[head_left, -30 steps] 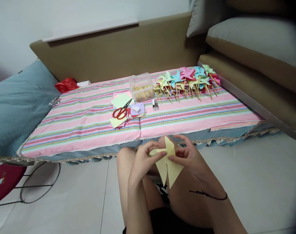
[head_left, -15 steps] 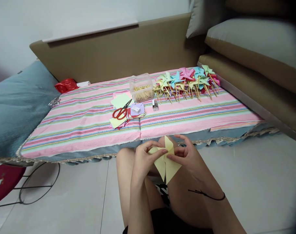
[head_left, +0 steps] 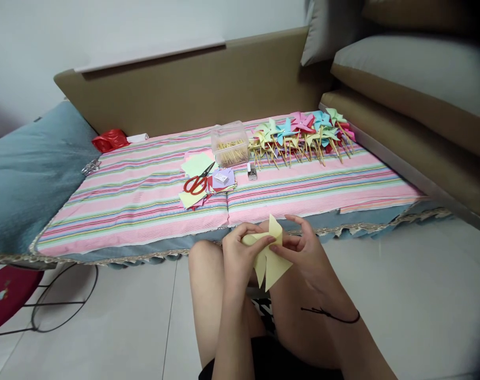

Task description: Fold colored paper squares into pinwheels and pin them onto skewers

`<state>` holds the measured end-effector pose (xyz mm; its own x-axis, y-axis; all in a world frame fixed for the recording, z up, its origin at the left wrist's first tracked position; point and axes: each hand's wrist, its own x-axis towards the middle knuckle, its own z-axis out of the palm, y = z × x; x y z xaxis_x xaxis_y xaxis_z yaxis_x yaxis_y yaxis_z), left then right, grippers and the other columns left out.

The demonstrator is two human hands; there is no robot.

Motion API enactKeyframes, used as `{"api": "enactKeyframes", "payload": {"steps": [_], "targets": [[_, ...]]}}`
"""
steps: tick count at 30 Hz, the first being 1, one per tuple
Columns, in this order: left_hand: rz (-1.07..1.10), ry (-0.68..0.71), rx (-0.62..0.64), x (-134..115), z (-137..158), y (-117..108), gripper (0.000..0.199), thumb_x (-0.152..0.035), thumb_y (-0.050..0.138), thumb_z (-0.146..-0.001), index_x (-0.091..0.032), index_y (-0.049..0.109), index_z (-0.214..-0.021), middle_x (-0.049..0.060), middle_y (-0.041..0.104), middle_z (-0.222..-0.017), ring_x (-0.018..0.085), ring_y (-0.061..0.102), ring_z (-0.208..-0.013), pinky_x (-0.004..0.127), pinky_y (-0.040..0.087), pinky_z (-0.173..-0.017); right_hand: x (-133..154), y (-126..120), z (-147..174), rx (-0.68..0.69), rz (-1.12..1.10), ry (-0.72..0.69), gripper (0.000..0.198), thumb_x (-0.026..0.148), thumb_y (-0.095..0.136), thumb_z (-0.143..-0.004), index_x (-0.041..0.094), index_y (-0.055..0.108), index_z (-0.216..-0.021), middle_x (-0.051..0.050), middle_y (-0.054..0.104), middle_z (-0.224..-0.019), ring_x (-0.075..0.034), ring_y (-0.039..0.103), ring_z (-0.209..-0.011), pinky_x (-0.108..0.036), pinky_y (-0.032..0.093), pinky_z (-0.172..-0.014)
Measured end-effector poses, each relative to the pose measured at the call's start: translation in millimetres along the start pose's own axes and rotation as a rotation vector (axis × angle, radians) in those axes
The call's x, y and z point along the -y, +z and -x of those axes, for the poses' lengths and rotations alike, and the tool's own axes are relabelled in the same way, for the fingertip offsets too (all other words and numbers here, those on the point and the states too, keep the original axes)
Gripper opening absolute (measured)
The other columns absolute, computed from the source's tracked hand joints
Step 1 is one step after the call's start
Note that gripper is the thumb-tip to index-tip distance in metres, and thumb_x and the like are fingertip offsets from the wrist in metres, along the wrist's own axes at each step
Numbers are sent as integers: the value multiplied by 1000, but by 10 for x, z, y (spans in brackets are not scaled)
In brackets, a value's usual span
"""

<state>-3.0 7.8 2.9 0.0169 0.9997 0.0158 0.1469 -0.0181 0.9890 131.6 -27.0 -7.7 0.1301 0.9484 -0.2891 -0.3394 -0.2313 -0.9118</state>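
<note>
A pale yellow paper pinwheel, slit and partly folded, is held above my knees between both hands. My left hand pinches it near the centre, its thumb on the upper face. From the other side my right hand grips it with thumb and fingers close to the middle, one finger raised. The two thumbs almost meet at the paper's centre. Two lower flaps hang down apart, and one tip stands up at the top. The fingers behind the paper are hidden.
On the striped cloth lie red-handled scissors, coloured paper squares, a small box and a small dark container. Behind are a clear tub of sticks and several finished pinwheels. A red stool stands left.
The thumbs have come closer together over the paper's centre. The paper has turned slightly, and its lower flaps have shifted a little up and left.
</note>
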Motion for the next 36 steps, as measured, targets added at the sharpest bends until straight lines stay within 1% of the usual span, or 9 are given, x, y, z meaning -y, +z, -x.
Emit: {"api": "enactKeyframes", "payload": {"steps": [5,8,11,13,15,17,19,23,36], "targets": [[-6,5,3,-43,6,-1,23,-29,81,-57,-18,63,-67,0,66,-70,17,59,-71,28,43,-66,-29,13,-10,-9,-36,15,84,37,86,-53,25,36,-119,-2,74,-75,-24,70,-67,-34,53,-64],[3,28,-60,-31,-7,-53,35,-28,80,-58,-21,64,-88,5,68,-99,21,60,-97,32,44,-83,-48,-25,-36,-24,-80,27,83,36,87,-53,25,37,-118,-3,74,-76,-24,70,-68,-36,54,-66],[209,-60,-120,24,-19,-126,57,-28,78,-62,-24,51,-112,9,56,-126,21,57,-109,33,44,-88,-54,-81,-70,-84,-141,22,82,35,87,-52,24,39,-117,-3,74,-80,-25,71,-71,-39,55,-69],[381,-183,-45,55,-13,-150,65,-27,79,-60,-24,45,-115,10,60,-119,18,62,-97,31,47,-83,-55,-104,-86,-109,-168,21,82,35,88,-51,24,40,-117,-3,74,-81,-25,70,-72,-39,55,-69],[489,-288,95,61,11,-129,74,-26,82,-55,-22,42,-117,6,66,-100,15,64,-81,28,49,-76,-57,-105,-89,-104,-165,27,82,35,88,-51,24,40,-117,-2,74,-79,-24,70,-71,-38,54,-69],[523,-341,160,42,43,-63,78,-25,83,-53,-22,40,-119,-1,66,-80,13,64,-68,26,48,-68,-63,-79,-77,-84,-146,28,82,37,88,-51,24,39,-117,-2,74,-78,-24,70,-71,-37,54,-69],[510,-349,89,18,69,25,77,-28,83,-54,-22,41,-119,-5,63,-69,12,62,-61,24,48,-62,-72,-35,-54,-76,-129,18,82,38,87,-52,25,38,-116,-2,74,-78,-24,70,-72,-37,54,-69],[481,-302,-83,38,69,139,69,-29,82,-58,-22,43,-115,-5,63,-67,12,59,-55,24,46,-56,-87,47,-15,-99,-125,-19,80,37,87,-52,26,37,-115,-1,74,-76,-23,69,-70,-35,53,-66],[378,-233,-91,109,36,126,62,-27,81,-58,-24,46,-110,-5,64,-65,12,59,-53,23,46,-54,-95,30,-38,-122,-150,8,82,30,88,-52,25,38,-118,-2,75,-75,-22,69,-67,-34,54,-65]]}}
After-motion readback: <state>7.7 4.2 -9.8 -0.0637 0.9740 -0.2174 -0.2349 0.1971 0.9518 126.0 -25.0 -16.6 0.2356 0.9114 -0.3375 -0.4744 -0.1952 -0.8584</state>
